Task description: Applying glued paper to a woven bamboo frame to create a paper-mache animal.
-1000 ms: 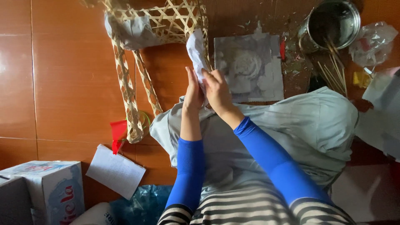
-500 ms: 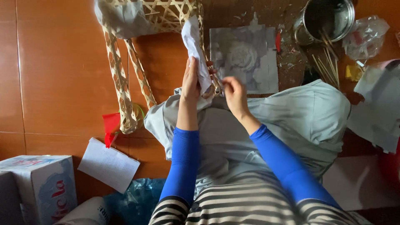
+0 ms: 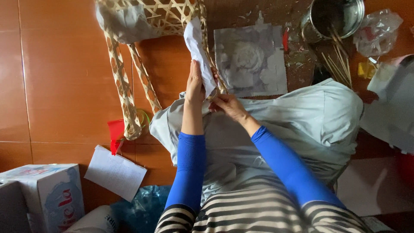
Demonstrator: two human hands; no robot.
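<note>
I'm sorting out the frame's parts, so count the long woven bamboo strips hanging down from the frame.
3 in view: two woven strips left of the hands, the outer and the inner, and a third behind the white paper. More may be hidden out of frame.

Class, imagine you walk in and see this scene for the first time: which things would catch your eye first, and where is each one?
First, at the centre, the left hand and right hand in bright blue sleeves press a strip of white paper onto a woven bamboo frame, whose legs reach down the orange tiled floor. At the top right stands a metal pot with thin bamboo sticks beside it.
</note>
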